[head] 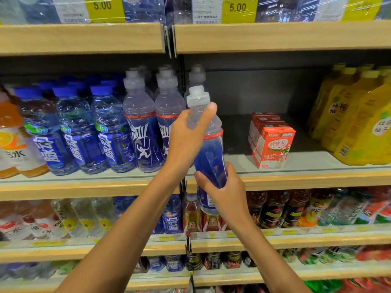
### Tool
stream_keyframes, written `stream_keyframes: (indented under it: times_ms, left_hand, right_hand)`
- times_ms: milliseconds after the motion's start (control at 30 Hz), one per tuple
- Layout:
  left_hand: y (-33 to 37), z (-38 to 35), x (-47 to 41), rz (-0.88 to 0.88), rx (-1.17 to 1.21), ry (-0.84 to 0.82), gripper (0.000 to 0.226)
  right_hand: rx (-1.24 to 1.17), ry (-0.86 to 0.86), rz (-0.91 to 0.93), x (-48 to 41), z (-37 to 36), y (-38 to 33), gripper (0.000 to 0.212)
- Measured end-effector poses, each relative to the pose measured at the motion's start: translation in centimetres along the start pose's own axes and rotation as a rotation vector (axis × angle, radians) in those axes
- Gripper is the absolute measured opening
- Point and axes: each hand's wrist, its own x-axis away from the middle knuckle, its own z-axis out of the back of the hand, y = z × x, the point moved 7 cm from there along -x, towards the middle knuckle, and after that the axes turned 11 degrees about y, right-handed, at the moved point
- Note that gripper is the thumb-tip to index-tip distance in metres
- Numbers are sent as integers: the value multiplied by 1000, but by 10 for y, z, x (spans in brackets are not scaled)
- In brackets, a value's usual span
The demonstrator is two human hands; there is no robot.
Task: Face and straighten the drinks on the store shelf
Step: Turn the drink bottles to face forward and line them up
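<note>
Left hand (188, 132) grips the blue sports bottle (209, 153) at its shoulder, right hand (220, 187) its lower body, off the middle shelf (296, 178); matching bottles (143, 134) stand faced, this one unplaced.

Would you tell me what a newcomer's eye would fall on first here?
The blue sports bottle, held in front of the middle shelf, with the left hand round its neck and the right hand round its lower body. To its right stand red milk cartons, then yellow bottles.
</note>
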Motion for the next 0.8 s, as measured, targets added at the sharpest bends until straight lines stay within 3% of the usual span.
stream_keyframes:
  times_ms: [233,367,467,533,633,700,800]
  left_hand:
    - [0,-1,0,-12,99,198,11]
    - [-1,3,-8,83,240,149,12]
    - [-8,2,-14,252,366,22,10]
    - [-11,-5,-16,351,462,-124,25]
    - [-6,-14,-14,390,587,-337,33]
    - [-3,-19,-11,383,662,-455,43]
    - [-1,-26,-6,386,752,-614,48]
  right_hand:
    - [257,105,114,7,2,-3,55]
    - [33,-110,19,3,2,0,53]
    - [-229,-364,-201,0,0,5,49]
    - [-272,-498,-277,2,-3,0,52]
    - [-316,-619,-338,5,-10,-6,89]
    - [-323,-652,-344,6,-13,-12,101]
    - [-314,-664,-319,6,-17,-17,83]
